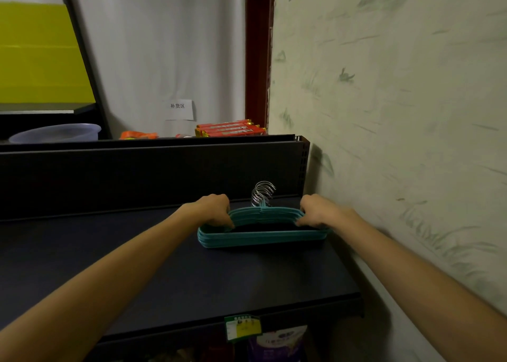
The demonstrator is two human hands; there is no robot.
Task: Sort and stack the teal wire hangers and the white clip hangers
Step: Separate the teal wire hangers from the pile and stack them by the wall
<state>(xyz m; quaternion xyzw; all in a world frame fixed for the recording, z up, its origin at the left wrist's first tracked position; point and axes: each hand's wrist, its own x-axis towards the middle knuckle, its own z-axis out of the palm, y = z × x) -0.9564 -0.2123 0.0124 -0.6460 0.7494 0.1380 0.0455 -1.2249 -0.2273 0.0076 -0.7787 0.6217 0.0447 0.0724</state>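
Head view: my left hand (216, 209) and right hand (319, 210) are both curled round the ends of the stack of teal wire hangers w/ chrome hooks (262, 228), one at each shoulder. The stack sits on the dark flat shelf board (164, 265), far right end, near the pale green-streaked wall (397, 114), w/ the hooks (263, 194) bunched together and pointing toward the shelf's dark back panel (137, 175). No white clip hangers anywhere in sight, so that half of the job looks not yet done, or they're out of frame.

Risks as I judge them:
- Stack is several hangers deep & only pinched at the ends; if I squeeze unevenly the middle ones could fan out or slide.
- Hooks are nested close; lifting one hanger may drag its neighbours w/ it.
- Wall is just beside my right hand, so little room to shift that way; a knock there could skew the pile.
- Hangers are thin wire, prob. slippery on a smooth shelf, so a push could send the pile against the back panel.
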